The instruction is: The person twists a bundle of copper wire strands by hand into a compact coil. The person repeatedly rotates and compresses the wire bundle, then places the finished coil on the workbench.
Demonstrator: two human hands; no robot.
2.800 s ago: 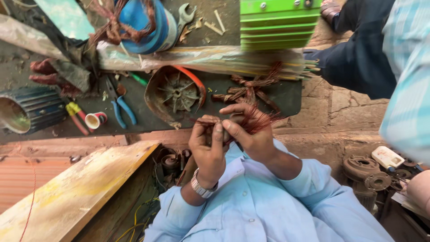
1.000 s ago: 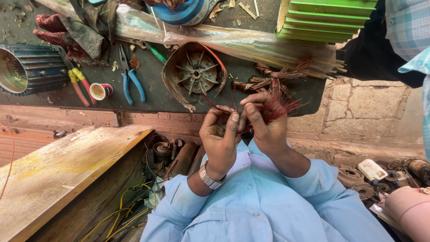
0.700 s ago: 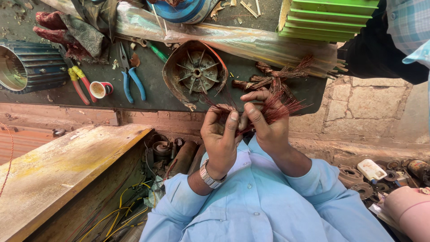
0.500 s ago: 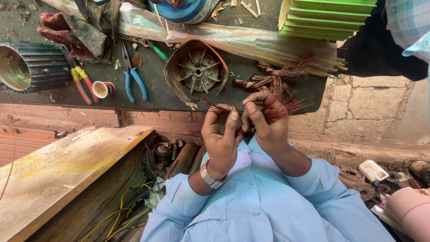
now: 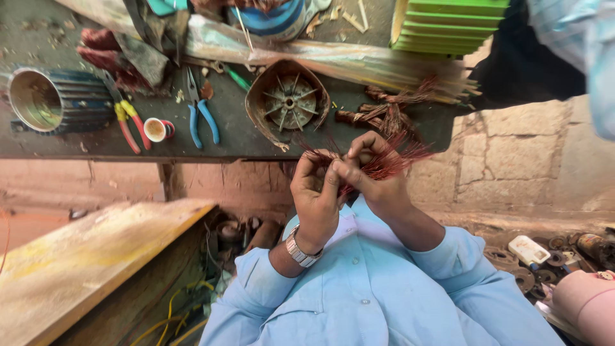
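Both hands [image 5: 346, 186] pinching copper wire bundle [image 5: 391, 160] (reddish strands)

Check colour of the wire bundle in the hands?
Reddish copper wire bundle, held by both hands; head view.

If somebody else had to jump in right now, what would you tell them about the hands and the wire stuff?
Left hand: fingers pinched on the bundle of reddish copper wires, wristwatch on.
Right hand: also gripping the same bundle, strands fanning out to the right.
On the bench: more wire bundles, round fan cover, blue-handled pliers, red-and-yellow pliers, small cup, ribbed motor housing.
Done: some bundles lie on the bench.
Left: the held bundle is loose, not set down.
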